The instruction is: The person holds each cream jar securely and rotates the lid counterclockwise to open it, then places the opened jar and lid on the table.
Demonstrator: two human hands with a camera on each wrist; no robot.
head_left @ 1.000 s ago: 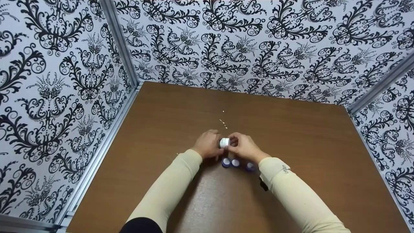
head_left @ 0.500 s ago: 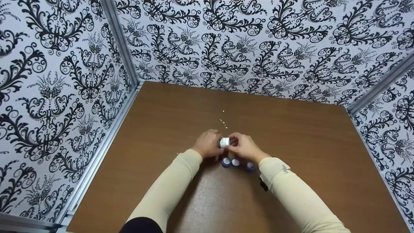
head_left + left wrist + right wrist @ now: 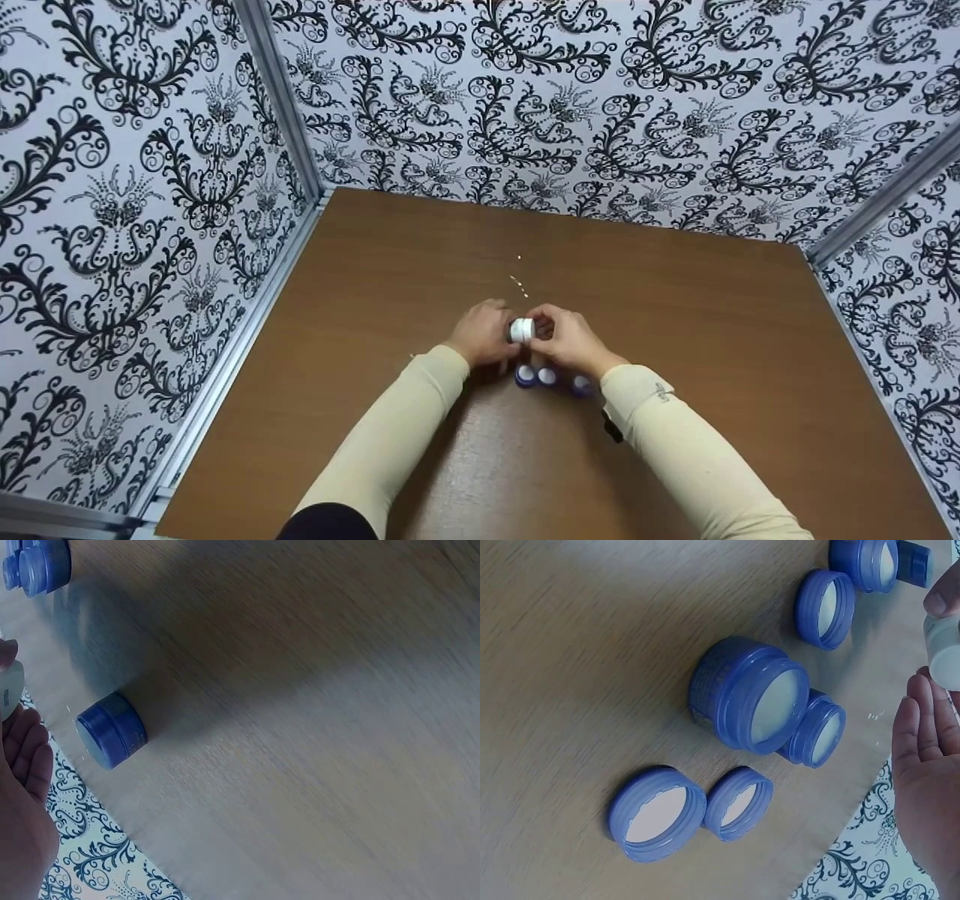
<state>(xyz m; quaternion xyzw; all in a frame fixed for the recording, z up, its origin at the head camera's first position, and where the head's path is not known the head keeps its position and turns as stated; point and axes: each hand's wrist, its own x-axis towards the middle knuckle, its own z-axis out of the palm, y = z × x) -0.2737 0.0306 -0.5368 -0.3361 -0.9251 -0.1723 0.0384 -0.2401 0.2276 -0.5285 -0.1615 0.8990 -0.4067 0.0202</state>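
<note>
In the head view a small white jar (image 3: 521, 330) is held sideways between the two hands, over the middle of the table. My left hand (image 3: 482, 334) grips its left end, most of the fingers hidden behind the hand's back. From the other side my right hand (image 3: 571, 341) holds the right end, thumb at the near side. The right wrist view shows the white jar (image 3: 943, 652) at its right edge, beside curved fingers. Below the hands lie open blue jars (image 3: 739, 701) and upturned blue screw lids (image 3: 617, 821) with white liners.
A blue jar (image 3: 124, 727) stands apart in the left wrist view, with more blue containers (image 3: 56, 562) in the upper corner. White crumbs (image 3: 520, 285) lie on the brown table (image 3: 420, 247) beyond the hands. Patterned walls (image 3: 540, 112) enclose the table's back and sides.
</note>
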